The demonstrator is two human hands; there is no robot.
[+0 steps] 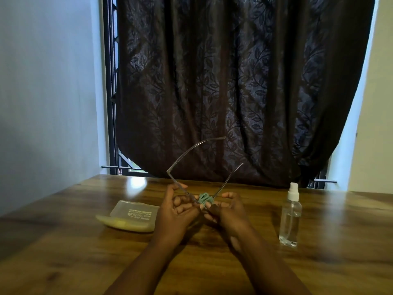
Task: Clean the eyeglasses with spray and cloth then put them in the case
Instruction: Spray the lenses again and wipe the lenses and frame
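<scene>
I hold thin clear-framed eyeglasses [180,158] above the wooden table [319,262], their two arms unfolded and pointing up and away from me. My left hand [176,207] grips the frame front at its left end. My right hand [227,209] pinches a small bunched green cloth [204,198] against the frame near its right side. The lenses are mostly hidden behind my fingers. A clear spray bottle [290,218] with a white nozzle stands upright to the right of my hands. An open translucent case [131,217] with yellow lining lies to the left.
A dark leaf-patterned curtain [234,81] hangs over a barred window behind the table's far edge. Pale walls stand at both sides.
</scene>
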